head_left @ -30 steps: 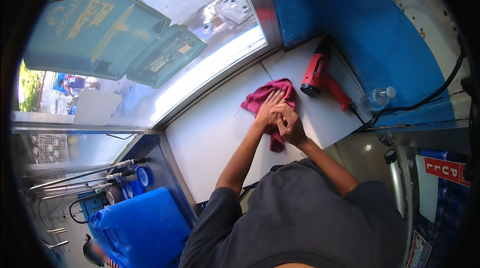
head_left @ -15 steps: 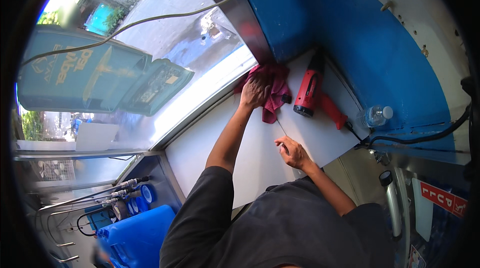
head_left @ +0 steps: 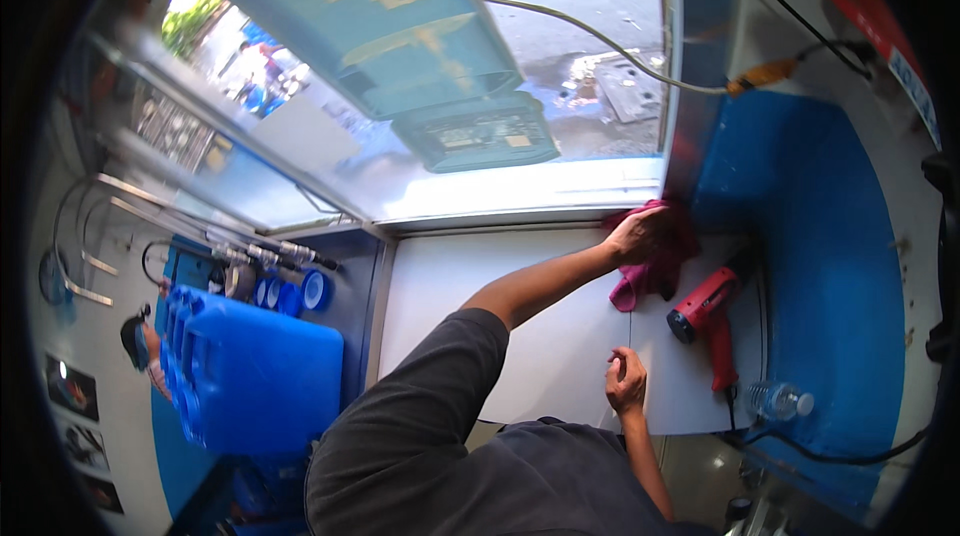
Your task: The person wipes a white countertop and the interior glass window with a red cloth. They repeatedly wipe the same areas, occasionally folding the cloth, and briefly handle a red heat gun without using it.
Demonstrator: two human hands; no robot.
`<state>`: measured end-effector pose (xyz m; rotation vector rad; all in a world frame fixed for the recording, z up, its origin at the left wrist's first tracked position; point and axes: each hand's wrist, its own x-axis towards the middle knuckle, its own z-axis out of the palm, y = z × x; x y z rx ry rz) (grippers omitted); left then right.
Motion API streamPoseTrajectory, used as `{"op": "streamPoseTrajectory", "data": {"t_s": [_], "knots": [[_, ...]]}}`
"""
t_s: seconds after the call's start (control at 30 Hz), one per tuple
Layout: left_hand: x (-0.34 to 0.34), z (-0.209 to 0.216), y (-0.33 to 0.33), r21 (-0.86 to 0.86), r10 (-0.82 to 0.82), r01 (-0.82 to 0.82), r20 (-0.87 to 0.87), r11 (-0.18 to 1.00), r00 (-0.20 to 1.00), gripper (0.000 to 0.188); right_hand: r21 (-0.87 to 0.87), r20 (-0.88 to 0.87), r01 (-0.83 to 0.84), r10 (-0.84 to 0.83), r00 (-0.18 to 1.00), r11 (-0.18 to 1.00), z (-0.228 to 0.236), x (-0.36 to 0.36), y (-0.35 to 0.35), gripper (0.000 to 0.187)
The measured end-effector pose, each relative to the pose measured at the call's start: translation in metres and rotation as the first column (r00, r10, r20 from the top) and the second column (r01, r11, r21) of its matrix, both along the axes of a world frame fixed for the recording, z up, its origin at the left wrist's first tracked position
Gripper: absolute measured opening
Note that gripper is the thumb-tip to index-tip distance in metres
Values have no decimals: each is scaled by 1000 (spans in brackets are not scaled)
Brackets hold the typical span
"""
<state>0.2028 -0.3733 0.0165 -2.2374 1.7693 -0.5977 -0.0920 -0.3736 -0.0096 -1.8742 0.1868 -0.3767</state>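
My left hand (head_left: pixel 638 236) lies on a crumpled dark-pink cloth (head_left: pixel 662 271) and grips it at the far edge of the white tabletop (head_left: pixel 500 286), by the window frame. Nearer my body, my right hand (head_left: pixel 626 383) hovers over the tabletop with loosely curled fingers and nothing seen in them. Just right of the cloth lies a red and black heat gun (head_left: pixel 708 304), its handle toward me. A clear plastic bottle (head_left: pixel 775 401) rests on its side at the table's right end.
A large blue jerrycan (head_left: pixel 265 366) stands at left, with blue caps (head_left: pixel 315 289) and metal-ended hoses (head_left: pixel 285 254) behind it. The window (head_left: pixel 590 176) borders the far side. A blue wall panel (head_left: pixel 835 266) closes the right. A cable (head_left: pixel 590 31) hangs across the window.
My view has turned, so the scene has swung round and the jerrycan shows more fully. My left hand stays on the cloth by the window frame; my right hand stays curled.
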Motion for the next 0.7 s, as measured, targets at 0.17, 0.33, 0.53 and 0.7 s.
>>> {"op": "streamPoseTrajectory", "data": {"t_s": [0.17,0.33,0.53,0.7], "knots": [[15,-1,-1,-118,-38,54,136,992,990,53,-88,75,33,-26,997,996,-7,2,2,17],[-16,-31,-4,-265,-25,-44,-252,963,967,47,-92,66,1,5,998,996,-11,2,-1,15],[-63,-47,61,-340,71,-258,-477,904,876,61,-253,-49,50,-65,997,966,5,28,-3,28],[-114,-40,154,-286,165,-375,-558,882,813,57,-662,63,117,-100,993,741,23,86,-6,44]]}}
